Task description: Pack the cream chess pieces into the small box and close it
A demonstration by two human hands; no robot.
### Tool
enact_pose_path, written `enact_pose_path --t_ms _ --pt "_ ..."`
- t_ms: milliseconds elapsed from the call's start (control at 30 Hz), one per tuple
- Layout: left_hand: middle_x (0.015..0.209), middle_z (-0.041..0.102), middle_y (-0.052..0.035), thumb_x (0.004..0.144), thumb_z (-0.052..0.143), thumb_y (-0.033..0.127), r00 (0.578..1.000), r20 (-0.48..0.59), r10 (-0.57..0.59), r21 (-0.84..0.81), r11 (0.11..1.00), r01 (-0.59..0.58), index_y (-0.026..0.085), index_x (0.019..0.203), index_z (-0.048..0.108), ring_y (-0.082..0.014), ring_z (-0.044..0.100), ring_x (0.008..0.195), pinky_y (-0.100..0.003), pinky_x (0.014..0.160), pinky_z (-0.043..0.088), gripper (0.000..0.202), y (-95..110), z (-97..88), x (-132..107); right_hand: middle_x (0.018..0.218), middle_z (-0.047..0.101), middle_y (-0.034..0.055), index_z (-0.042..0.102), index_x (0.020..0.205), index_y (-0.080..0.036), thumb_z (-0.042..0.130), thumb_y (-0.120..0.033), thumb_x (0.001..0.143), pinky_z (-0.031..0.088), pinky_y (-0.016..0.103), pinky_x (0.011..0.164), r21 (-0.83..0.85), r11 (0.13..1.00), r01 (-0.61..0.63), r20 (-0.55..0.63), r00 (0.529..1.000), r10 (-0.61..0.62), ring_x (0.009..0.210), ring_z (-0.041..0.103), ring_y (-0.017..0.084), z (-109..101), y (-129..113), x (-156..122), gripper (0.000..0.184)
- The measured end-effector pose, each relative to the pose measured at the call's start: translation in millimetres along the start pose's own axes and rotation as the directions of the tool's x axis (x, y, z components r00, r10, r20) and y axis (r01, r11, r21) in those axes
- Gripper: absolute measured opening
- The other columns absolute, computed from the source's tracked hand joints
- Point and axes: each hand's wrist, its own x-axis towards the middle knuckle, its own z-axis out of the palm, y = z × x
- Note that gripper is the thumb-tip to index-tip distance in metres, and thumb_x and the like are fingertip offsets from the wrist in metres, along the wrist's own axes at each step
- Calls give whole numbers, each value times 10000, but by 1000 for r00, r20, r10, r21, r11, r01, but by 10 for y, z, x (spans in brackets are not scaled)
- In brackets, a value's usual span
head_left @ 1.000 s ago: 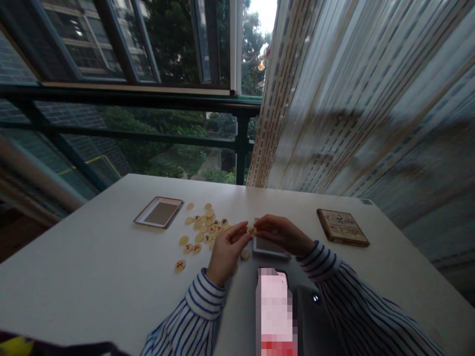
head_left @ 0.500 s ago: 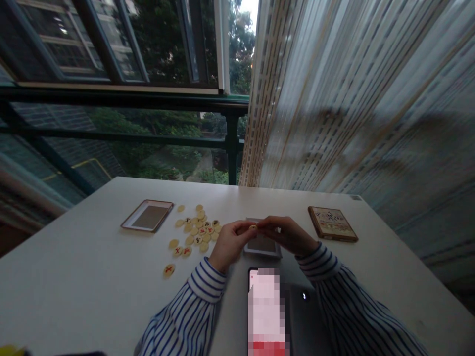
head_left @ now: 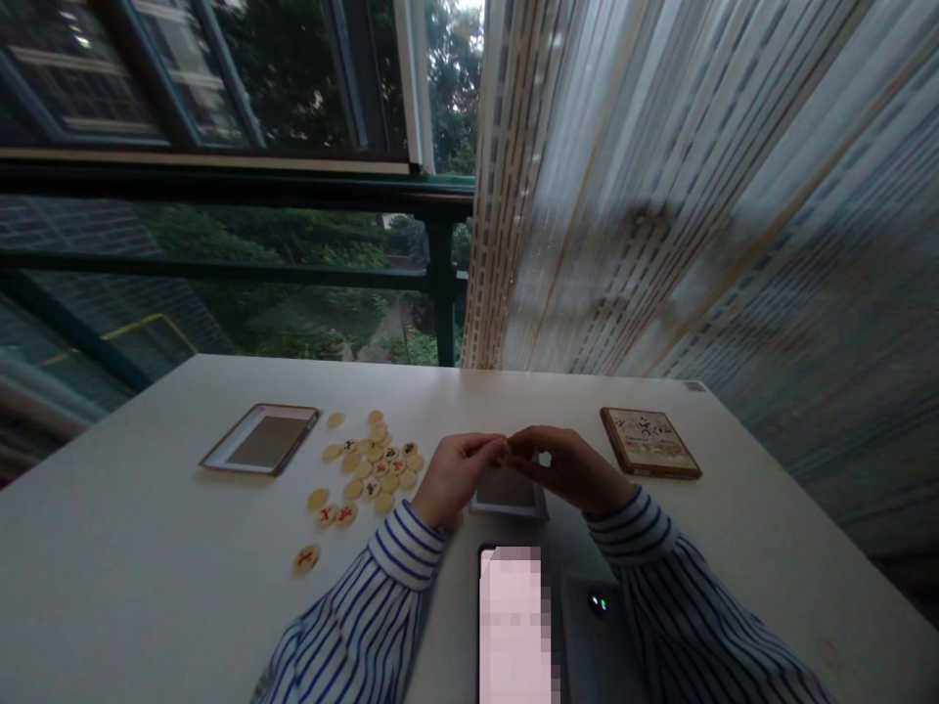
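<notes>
My left hand (head_left: 459, 476) and my right hand (head_left: 563, 467) meet fingertip to fingertip above a small open tray (head_left: 509, 492) near the table's middle. Both are pinched; the round game piece they held a moment ago is hidden between the fingers. A heap of several pale round game pieces (head_left: 374, 462), marked in red or black, lies just left of my left hand. One single piece (head_left: 306, 558) lies apart, nearer the front.
An open box lid (head_left: 260, 439) lies at the left, and a printed box (head_left: 648, 441) at the right. A phone (head_left: 514, 626) and a dark device (head_left: 600, 636) lie close to me. The white table (head_left: 147, 548) ends at a window railing and a curtain (head_left: 660, 196).
The hands have closed tighter over the piece, which was visible between the fingertips earlier and is now hidden. The camera has swung right, shifting the table's things leftward in view.
</notes>
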Motion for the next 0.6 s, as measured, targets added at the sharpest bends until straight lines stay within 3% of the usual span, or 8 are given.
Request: enact_pose_path --t_ms 300,400,600 --pt "1022 675 -88 807 547 296 996 90 -3 -88 996 11 151 1049 658 -162 608 857 -296 784 479 303 -56 -53 -85 819 643 49 583 1005 -165 527 -285 848 447 269 691 -111 991 76 41 997 -72 741 572 129 -12 -20 -5 205" --pt "1000 684 -82 795 561 272 997 77 -16 -95 995 23 148 1034 662 -161 613 854 -293 785 480 287 -45 -30 -100 844 638 50 567 1053 -169 524 -255 850 447 272 708 -109 989 105 70 993 -97 763 566 131 -26 -41 -19 224" --pt "832 704 -66 743 617 252 999 15 -52 -99 994 53 124 882 677 -144 626 734 -274 720 491 199 -84 2 -144 868 630 55 590 951 -174 518 -272 854 449 284 731 -98 992 84 71 994 -78 798 561 137 0 -80 -91 155"
